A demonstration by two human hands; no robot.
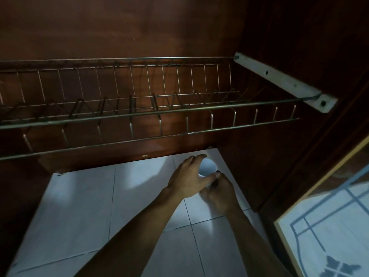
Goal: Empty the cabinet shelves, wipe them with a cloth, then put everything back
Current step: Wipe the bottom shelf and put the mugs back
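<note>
A small white cup (208, 167) is held between both hands, low in the dark wooden cabinet, just under the right end of the wire dish rack (151, 114). Its open mouth faces up toward me. My left hand (188, 177) wraps round the cup from the left, with fingers over its far rim and the thumb on the near side. My right hand (220, 191) grips the cup's lower part from below and to the right, hiding the base. The rack holds nothing.
White tiles (83, 206) lie under the hands. A grey metal bracket (279, 80) fixes the rack to the right cabinet wall. An open cabinet door (327, 226) with a patterned glass pane juts in at the lower right. The wooden back panel (123, 33) is dark.
</note>
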